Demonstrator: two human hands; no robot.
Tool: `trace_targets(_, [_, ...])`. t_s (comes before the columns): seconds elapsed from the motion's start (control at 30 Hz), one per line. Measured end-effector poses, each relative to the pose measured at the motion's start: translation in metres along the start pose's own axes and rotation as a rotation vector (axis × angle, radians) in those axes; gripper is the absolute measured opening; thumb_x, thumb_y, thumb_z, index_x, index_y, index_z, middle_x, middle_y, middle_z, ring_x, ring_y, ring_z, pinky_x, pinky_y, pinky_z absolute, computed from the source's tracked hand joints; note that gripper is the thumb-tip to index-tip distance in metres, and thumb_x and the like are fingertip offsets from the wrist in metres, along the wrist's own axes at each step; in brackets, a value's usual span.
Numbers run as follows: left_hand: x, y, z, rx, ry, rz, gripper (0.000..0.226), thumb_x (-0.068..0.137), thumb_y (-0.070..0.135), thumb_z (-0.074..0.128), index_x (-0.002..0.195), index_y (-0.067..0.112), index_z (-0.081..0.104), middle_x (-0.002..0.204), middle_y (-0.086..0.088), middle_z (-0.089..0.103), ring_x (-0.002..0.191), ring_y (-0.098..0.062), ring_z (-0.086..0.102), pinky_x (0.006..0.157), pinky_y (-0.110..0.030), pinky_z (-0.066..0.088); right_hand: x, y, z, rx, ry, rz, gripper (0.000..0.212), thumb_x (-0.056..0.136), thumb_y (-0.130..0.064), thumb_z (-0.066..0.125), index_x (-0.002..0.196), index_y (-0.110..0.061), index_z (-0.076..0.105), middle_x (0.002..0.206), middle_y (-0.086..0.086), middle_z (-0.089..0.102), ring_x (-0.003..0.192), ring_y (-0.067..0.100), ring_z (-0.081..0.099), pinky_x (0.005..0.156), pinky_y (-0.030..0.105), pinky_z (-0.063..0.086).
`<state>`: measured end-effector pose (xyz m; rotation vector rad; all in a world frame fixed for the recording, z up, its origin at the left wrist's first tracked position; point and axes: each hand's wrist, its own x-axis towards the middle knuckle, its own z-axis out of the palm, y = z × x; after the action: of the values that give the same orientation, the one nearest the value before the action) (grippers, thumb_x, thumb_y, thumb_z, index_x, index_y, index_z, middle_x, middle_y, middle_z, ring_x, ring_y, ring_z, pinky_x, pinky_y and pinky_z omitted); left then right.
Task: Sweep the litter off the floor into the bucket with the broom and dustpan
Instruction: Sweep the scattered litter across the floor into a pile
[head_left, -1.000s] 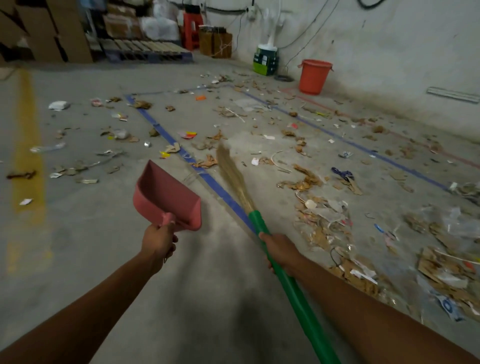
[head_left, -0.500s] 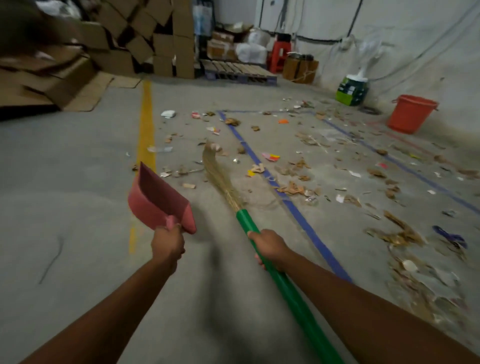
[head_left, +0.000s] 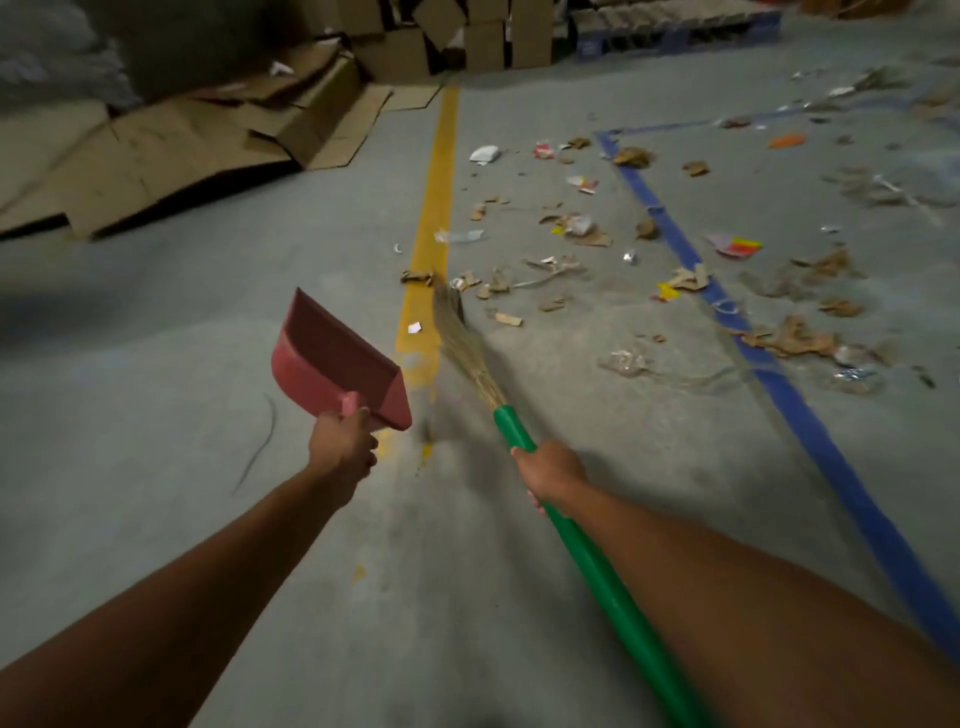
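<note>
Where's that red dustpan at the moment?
In the head view the red dustpan sits left of centre, held up by the left hand at its handle, just left of the yellow floor line and the broom's bristles.

The dustpan (head_left: 332, 361) was left of the broom (head_left: 467, 348); litter (head_left: 561, 270) lay ahead and right, flattened boxes (head_left: 171, 150) far left.
</note>
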<state>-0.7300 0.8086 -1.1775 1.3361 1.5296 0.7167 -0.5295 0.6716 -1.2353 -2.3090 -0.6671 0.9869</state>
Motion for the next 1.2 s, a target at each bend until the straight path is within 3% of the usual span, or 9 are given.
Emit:
trace_targets(0.2, [0.010, 0.040, -0.014, 0.090, 0.051, 0.010, 0.035, 0.103, 0.029, 0.046, 0.109, -0.003, 0.058, 0.075, -0.015, 0.055, 0.049, -0.021, 0.045, 0.046, -0.026, 0.034, 0.007, -0.029, -0.029, -0.069, -0.041, -0.054, 0.037, 0.094, -0.052, 0.053, 0.103, -0.016, 0.061, 0.076, 0.007, 0.071, 0.047, 0.019, 0.067, 0.055, 0.030, 0.058])
trace_targets(0.4, [0.055, 0.019, -0.013, 0.108, 0.068, 0.000, 0.035, 0.103, 0.031, 0.046, 0.116, 0.000, 0.054, 0.078, -0.015, 0.057, 0.052, -0.020, 0.047, 0.044, -0.026, 0.035, 0.040, -0.052, 0.023, -0.055, -0.069, -0.098, 0.035, 0.093, -0.052, 0.051, 0.102, -0.019, 0.059, 0.083, 0.008, 0.073, 0.053, 0.022, 0.070, 0.060, 0.035, 0.062])
trace_targets(0.57, [0.091, 0.008, -0.004, 0.100, 0.066, 0.029, 0.037, 0.102, 0.034, 0.046, 0.115, 0.000, 0.053, 0.079, -0.015, 0.057, 0.052, -0.020, 0.047, 0.042, -0.026, 0.035, 0.065, -0.035, 0.054, -0.018, -0.173, -0.043, 0.039, 0.097, -0.044, 0.052, 0.105, -0.009, 0.065, 0.074, 0.014, 0.074, 0.065, 0.030, 0.075, 0.067, 0.043, 0.064])
trace_targets(0.63, [0.097, 0.007, 0.006, 0.117, 0.039, 0.049, 0.037, 0.102, 0.034, 0.046, 0.115, 0.000, 0.053, 0.080, -0.016, 0.057, 0.052, -0.020, 0.047, 0.041, -0.026, 0.035, 0.070, -0.020, 0.050, 0.014, -0.166, -0.003, 0.037, 0.099, -0.042, 0.052, 0.109, -0.007, 0.064, 0.070, 0.011, 0.070, 0.060, 0.028, 0.072, 0.062, 0.039, 0.062])
trace_targets(0.83, [0.100, 0.013, 0.062, 0.156, -0.074, 0.143, 0.033, 0.103, 0.032, 0.049, 0.109, -0.001, 0.052, 0.077, -0.017, 0.058, 0.050, -0.023, 0.047, 0.045, -0.026, 0.035, 0.085, 0.033, -0.008, 0.119, 0.008, 0.134, 0.037, 0.097, -0.043, 0.053, 0.099, -0.008, 0.065, 0.062, 0.009, 0.065, 0.045, 0.023, 0.062, 0.047, 0.031, 0.054])
trace_targets(0.97, [0.095, 0.029, 0.111, 0.118, -0.149, 0.175, 0.031, 0.103, 0.033, 0.049, 0.107, 0.003, 0.051, 0.080, -0.017, 0.058, 0.051, -0.022, 0.047, 0.042, -0.026, 0.033, 0.091, 0.064, -0.048, 0.242, 0.143, 0.228, 0.040, 0.098, -0.042, 0.053, 0.098, -0.003, 0.064, 0.064, 0.013, 0.066, 0.048, 0.027, 0.063, 0.047, 0.032, 0.054])
trace_targets(1.07, [0.082, 0.034, 0.146, 0.111, -0.223, 0.177, 0.026, 0.104, 0.029, 0.049, 0.110, 0.004, 0.049, 0.082, -0.015, 0.058, 0.052, -0.020, 0.047, 0.040, -0.026, 0.032, 0.085, 0.078, -0.074, 0.353, 0.272, 0.293, 0.036, 0.100, -0.038, 0.053, 0.085, -0.006, 0.060, 0.061, 0.012, 0.063, 0.045, 0.025, 0.060, 0.043, 0.028, 0.048])
trace_targets(1.2, [0.067, 0.036, 0.177, 0.104, -0.310, 0.207, 0.026, 0.104, 0.028, 0.048, 0.110, 0.003, 0.049, 0.080, -0.014, 0.059, 0.052, -0.020, 0.046, 0.039, -0.026, 0.032, 0.080, 0.080, -0.095, 0.355, 0.369, 0.263, 0.035, 0.102, -0.040, 0.051, 0.084, -0.010, 0.057, 0.064, 0.012, 0.062, 0.044, 0.024, 0.057, 0.041, 0.027, 0.046])
